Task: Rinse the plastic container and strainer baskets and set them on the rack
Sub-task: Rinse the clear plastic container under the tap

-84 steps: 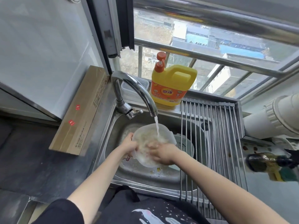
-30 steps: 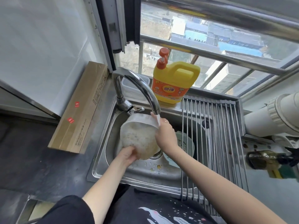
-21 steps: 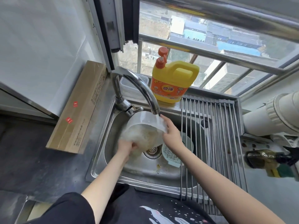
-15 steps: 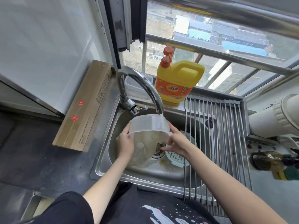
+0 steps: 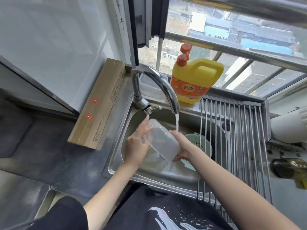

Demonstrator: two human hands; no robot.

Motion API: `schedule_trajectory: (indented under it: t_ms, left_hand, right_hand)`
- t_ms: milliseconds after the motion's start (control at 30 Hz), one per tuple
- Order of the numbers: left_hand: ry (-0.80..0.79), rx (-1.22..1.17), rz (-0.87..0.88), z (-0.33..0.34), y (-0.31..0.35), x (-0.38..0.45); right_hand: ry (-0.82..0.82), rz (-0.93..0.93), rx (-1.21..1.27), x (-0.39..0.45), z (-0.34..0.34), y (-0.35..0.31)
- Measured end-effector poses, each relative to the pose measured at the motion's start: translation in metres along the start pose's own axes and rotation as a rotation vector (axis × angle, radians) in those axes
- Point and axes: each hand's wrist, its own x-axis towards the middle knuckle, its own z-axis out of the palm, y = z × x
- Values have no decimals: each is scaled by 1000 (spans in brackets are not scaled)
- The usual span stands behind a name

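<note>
Over the middle of the sink (image 5: 116,156), the person holds the plastic container (image 5: 162,141) tilted beside the faucet (image 5: 163,90) stream. The left hand (image 5: 137,146) presses flat against its left side with straight fingers, while the right hand (image 5: 180,146) grasps its lower right end. A strainer basket (image 5: 201,143) lies in the sink's right part, beside the rack (image 5: 240,138).

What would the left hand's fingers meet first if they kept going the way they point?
The left hand lies flat against the plastic container, fingers pointing up and away. Straight on, they would probably meet the faucet handle first, though depth is unclear from this view.
</note>
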Motion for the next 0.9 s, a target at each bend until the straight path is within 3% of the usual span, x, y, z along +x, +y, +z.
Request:
schedule_trajectory:
  t_ms: [100, 200, 300, 500, 733, 900]
  left_hand:
    - [-90, -215, -151, -8, 2, 9]
    - [-122, -697, -547, -18, 11, 21]
    - [-254, -1112, -715, -22, 15, 25]
    - [-347, -1065, -872, 1, 0, 31]
    - [-213, -889, -997, 31, -17, 38]
    - [-167, -942, -1080, 42, -23, 38]
  right_hand:
    - [-4, -94, 153, 14, 3, 1]
    - [-99, -307, 273, 0, 13, -3]
    - [-2, -550, 261, -7, 10, -2]
    - [151, -668, 249, -16, 2, -2]
    - [216, -677, 291, -26, -3, -5]
    - [238, -705, 300, -34, -3, -6]
